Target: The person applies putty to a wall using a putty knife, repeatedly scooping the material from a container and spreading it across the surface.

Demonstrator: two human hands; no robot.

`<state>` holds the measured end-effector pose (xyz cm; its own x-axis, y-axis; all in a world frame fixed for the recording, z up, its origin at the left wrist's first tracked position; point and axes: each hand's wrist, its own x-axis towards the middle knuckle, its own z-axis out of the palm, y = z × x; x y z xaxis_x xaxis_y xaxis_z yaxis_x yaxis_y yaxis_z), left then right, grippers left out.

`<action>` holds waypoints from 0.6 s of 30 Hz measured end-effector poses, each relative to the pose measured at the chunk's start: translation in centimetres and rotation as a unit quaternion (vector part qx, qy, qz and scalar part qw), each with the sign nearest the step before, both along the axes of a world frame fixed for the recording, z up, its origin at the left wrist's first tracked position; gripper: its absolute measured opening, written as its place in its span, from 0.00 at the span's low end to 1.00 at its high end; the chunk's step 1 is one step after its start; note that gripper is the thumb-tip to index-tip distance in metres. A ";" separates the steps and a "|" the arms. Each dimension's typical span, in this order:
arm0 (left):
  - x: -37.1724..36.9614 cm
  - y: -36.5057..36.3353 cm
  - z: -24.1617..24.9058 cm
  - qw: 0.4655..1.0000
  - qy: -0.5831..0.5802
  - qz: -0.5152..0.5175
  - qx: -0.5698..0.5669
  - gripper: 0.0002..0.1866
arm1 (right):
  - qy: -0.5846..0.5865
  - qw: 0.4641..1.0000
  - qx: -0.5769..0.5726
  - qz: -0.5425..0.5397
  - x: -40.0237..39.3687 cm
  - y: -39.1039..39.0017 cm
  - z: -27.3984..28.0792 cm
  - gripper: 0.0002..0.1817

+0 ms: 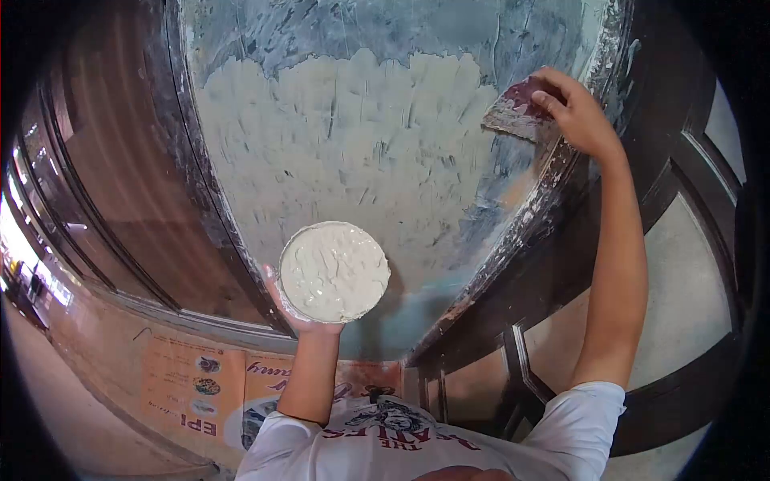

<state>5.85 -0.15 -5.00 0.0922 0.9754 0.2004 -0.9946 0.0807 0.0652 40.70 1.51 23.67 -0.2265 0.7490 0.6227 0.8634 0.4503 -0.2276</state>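
My left hand point(290, 309) is closed around the side and underside of a round tub point(388, 276). White putty point(333, 268) with a ridged, wet surface fills it near the rim. Up at the right, my right hand point(579, 112) grips a dark red putty spreader point(521, 108), its wide edge smeared with pale filler. The spreader lies against or very close to the wall panel point(337, 136), beside its right border. A cream coat covers much of the panel's middle, while blue-grey patches show at the top and down the right side.
Dark wooden frames flank the panel, with a paint-spattered edge point(529, 204) on the right. Brown glossy panels point(120, 160) stand on the left. An orange printed banner point(192, 385) lies on the floor below.
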 end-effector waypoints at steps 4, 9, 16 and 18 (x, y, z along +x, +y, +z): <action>0.0 -0.3 0.5 1.000 -0.002 -0.009 -0.018 0.43 | 0.014 0.992 0.118 -0.040 -0.1 0.1 0.7 0.14; -0.2 -0.3 0.0 1.000 -0.001 -0.002 0.004 0.42 | 0.057 0.995 0.069 -0.031 0.2 -1.0 0.6 0.15; -0.4 -0.6 -0.3 0.999 -0.025 -0.020 0.028 0.42 | 0.055 0.993 0.098 -0.046 0.6 -0.2 0.9 0.16; -0.4 -0.7 -0.1 0.999 -0.020 -0.015 0.024 0.42 | 0.022 0.988 0.145 -0.052 0.8 -0.5 1.3 0.17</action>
<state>5.49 -0.85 -5.13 0.1112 0.9616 0.2508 -0.9938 0.1074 0.0291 41.54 0.98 25.00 -0.1248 0.5562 0.8216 0.9004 0.4114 -0.1417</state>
